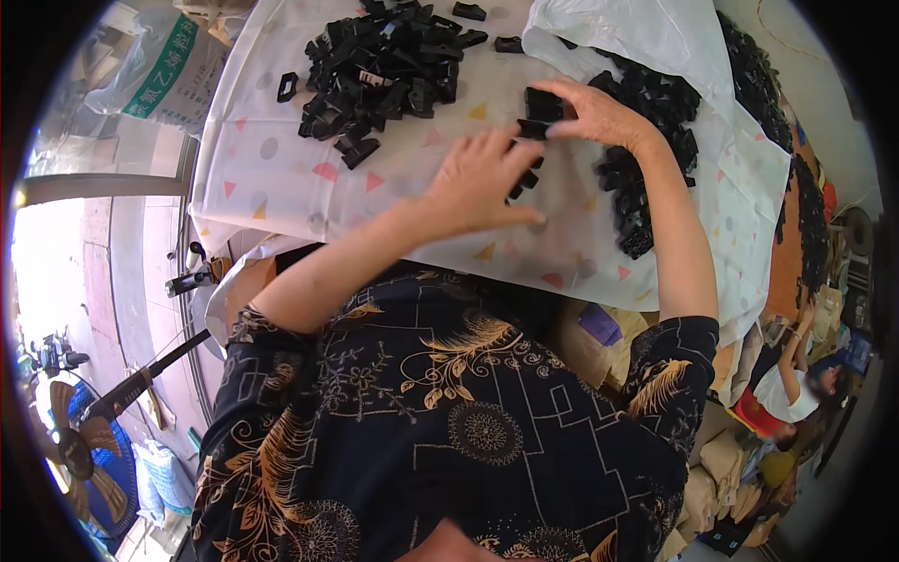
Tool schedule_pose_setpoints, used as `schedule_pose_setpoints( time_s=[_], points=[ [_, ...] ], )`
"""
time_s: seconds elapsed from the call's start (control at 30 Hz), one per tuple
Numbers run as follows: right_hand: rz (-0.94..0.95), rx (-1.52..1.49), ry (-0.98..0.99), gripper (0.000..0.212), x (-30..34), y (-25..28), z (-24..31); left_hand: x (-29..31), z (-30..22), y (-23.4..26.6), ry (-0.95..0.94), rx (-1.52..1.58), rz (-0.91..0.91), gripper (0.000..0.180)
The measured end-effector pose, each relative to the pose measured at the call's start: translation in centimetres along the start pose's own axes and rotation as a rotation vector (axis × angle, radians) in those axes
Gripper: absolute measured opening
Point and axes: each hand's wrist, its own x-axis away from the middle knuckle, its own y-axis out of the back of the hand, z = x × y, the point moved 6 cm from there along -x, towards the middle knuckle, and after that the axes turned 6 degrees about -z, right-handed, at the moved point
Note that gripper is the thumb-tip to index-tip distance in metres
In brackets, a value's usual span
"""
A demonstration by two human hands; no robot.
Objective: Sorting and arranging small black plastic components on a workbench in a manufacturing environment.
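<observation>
My left hand, slightly blurred, hovers over the middle of the table with its fingers spread. Small black plastic parts show partly from under its fingers. My right hand curves its thumb and index finger around the ends of a black plastic part, in a short row of similar parts. Beyond my left hand lies a large loose heap of black plastic parts. To the right, partly behind my right wrist, is another group of them, some in a dense strip.
A pale cloth with coloured shapes covers the table. A white plastic bag lies at the far right. More black parts line the right side, where another person sits. A fan stands at lower left.
</observation>
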Motion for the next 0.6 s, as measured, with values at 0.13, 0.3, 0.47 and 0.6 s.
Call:
schedule_pose_setpoints(
  time_s=[0.13, 0.3, 0.47, 0.6],
  points=[
    [0.137, 0.123, -0.069, 0.076, 0.4, -1.3, 1.5, 1.9, -1.7, -2.1, -0.109, -0.201, -0.056, 0.053],
    [-0.008, 0.329, -0.017, 0.062, 0.4, -3.2, 2.0, 0.8, -0.5, -2.5, -0.06, -0.203, -0.046, 0.043],
    [-0.176, 0.24, -0.101, 0.053, 1.7, -3.9, 1.5, 0.7, 1.5, -1.7, 0.0, -0.152, -0.087, 0.036],
    [-0.311, 0.296, -0.072, 0.051, 1.9, -5.5, 3.6, 1.5, 2.8, -0.6, -0.038, -0.115, -0.164, 0.036]
  ],
)
